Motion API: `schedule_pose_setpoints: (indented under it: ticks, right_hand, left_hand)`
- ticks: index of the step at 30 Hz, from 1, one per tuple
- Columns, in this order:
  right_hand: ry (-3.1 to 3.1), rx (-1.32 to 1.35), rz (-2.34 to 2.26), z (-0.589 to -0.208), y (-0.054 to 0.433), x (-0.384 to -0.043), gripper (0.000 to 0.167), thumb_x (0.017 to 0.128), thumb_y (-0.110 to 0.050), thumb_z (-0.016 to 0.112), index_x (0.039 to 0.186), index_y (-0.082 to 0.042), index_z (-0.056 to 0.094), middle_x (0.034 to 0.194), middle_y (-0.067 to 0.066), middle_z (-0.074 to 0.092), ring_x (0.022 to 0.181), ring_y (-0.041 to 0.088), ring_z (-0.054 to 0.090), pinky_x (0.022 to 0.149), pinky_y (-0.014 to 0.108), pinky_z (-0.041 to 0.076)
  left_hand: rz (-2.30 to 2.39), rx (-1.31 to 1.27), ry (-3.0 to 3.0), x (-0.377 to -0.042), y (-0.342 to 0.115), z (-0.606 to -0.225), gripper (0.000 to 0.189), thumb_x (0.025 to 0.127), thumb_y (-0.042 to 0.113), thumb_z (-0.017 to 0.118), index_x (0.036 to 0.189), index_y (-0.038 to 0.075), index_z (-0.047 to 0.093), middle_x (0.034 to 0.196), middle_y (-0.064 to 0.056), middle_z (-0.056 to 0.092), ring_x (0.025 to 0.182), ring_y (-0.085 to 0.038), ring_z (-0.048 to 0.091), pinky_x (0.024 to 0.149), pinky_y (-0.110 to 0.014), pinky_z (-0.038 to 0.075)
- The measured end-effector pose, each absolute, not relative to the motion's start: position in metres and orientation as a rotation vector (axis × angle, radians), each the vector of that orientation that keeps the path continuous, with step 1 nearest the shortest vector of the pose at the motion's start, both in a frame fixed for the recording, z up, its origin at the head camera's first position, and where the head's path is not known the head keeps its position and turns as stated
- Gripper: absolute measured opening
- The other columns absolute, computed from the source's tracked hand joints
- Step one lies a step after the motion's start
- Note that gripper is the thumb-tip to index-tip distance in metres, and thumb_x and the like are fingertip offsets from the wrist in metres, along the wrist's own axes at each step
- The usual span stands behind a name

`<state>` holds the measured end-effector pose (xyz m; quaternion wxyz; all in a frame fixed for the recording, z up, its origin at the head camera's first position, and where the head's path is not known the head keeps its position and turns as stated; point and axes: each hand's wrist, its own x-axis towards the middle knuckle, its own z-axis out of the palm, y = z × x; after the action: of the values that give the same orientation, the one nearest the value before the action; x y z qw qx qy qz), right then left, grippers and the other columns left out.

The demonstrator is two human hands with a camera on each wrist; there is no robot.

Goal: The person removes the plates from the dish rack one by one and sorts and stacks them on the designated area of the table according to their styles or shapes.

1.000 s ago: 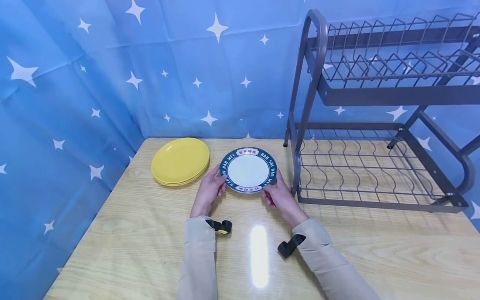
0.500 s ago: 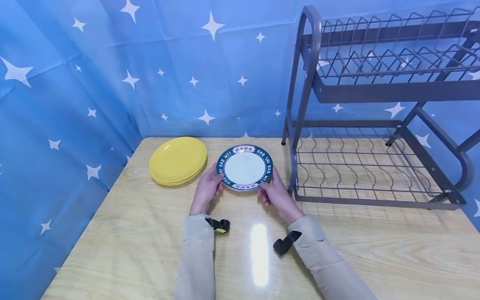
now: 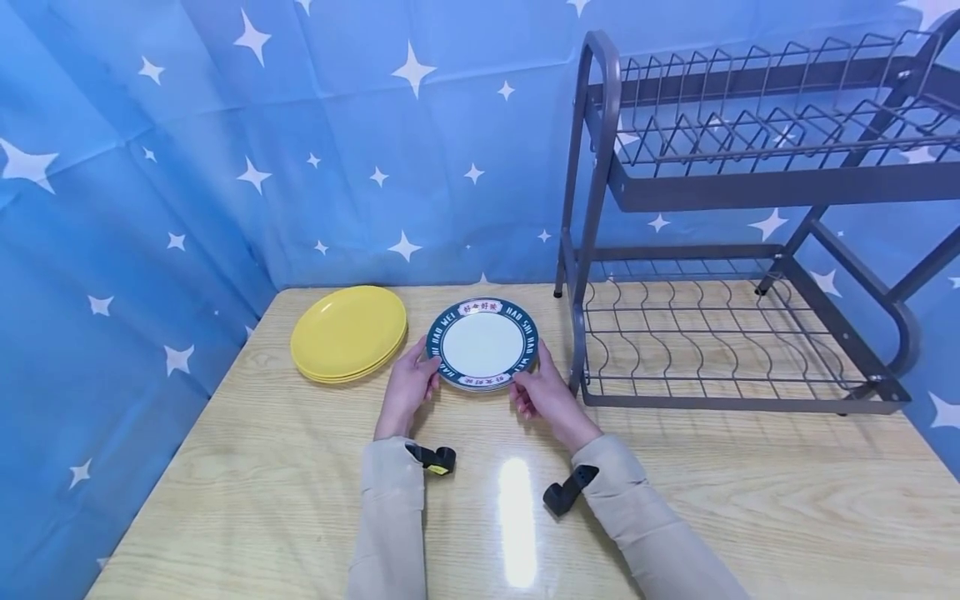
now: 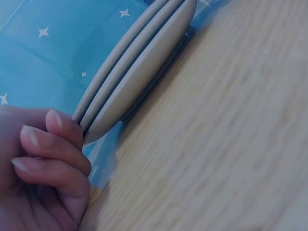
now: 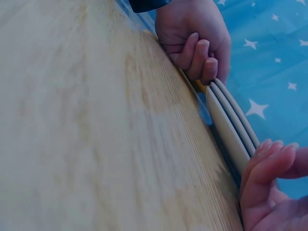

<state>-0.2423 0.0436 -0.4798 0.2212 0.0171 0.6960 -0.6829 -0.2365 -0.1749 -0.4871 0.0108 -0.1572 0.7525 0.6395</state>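
Observation:
A stack of round plates [image 3: 482, 344] stands on the table, the top one white with a dark teal, lettered rim. Three pale plate edges [image 4: 139, 67] show one above another in the left wrist view. My left hand [image 3: 408, 387] pinches the stack's left rim, thumb on top and fingers curled beneath. On the opposite side my right hand [image 3: 546, 393] grips the rim the same way. Its curled fingers [image 5: 264, 168] show at the plate edges in the right wrist view. To the left of the stack lie several stacked yellow plates [image 3: 348, 332], untouched by either hand.
A grey two-tier metal dish rack [image 3: 738, 404] stands close to the right of the held plates, with wire slots on both tiers. The wooden table [image 3: 247, 500] reaches back to a blue curtain [image 3: 337, 125] with white stars, which also hangs along the left.
The head view has shifted a little, so everything sits further left in it. Both hands keep their hold on the stack, which stays in the same place beside the rack.

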Motion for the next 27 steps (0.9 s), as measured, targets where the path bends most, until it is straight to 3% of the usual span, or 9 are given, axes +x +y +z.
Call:
schedule_pose_setpoints:
  ticks: [11, 27]
  right_hand:
    - [1.872, -0.047, -1.980, -0.4861, 0.0398, -0.2430, 0.078, 0.091, -0.010, 0.045, 0.141, -0.033, -0.010, 0.072, 0.014, 0.053, 0.051, 0.018, 0.049, 0.045, 0.028, 0.045]
    - [1.911, -0.006, -1.977, -0.4826, 0.0420, -0.2415, 0.077, 0.090, -0.009, 0.045, 0.142, -0.033, -0.006, 0.070, 0.013, 0.053, 0.050, 0.018, 0.049, 0.043, 0.027, 0.045]
  left_hand:
    - [1.979, -0.522, 2.347, -0.2354, -0.1792, -0.4881, 0.051, 0.091, 0.021, 0.050, 0.139, 0.024, 0.031, 0.066, -0.005, 0.052, 0.045, -0.010, 0.042, 0.039, -0.019, 0.035]
    - [1.998, -0.515, 2.330, -0.2352, -0.1749, -0.4853, 0.049, 0.091, 0.023, 0.049, 0.138, 0.025, 0.033, 0.067, -0.005, 0.053, 0.046, -0.010, 0.043, 0.040, -0.019, 0.035]
